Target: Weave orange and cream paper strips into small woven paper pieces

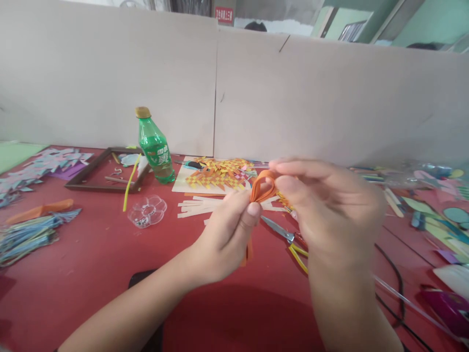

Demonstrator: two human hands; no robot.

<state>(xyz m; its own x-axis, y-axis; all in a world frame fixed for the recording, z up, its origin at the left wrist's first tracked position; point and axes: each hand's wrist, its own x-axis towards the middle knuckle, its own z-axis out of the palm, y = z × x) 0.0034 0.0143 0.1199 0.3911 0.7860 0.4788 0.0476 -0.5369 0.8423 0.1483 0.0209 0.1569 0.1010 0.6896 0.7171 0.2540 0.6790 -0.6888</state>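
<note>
One orange, teardrop-shaped loop of layered strips (256, 189), above the red surface (102, 264): base pinched by your left hand (223, 237), upper edge by your right hand (326, 205). Step: apparently loop-shaping. Next move: steady base grip.

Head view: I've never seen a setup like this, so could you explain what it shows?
There is no robot: one camera on a person's head looks forward and down. The left hand pinches looped orange paper-like strips; the right hand has its fingertips at the loop. On the red table are silver-bladed scissors with yellow handles, a clear plastic flower-shaped tray, a brown rectangular frame and a green plastic bottle.
</note>
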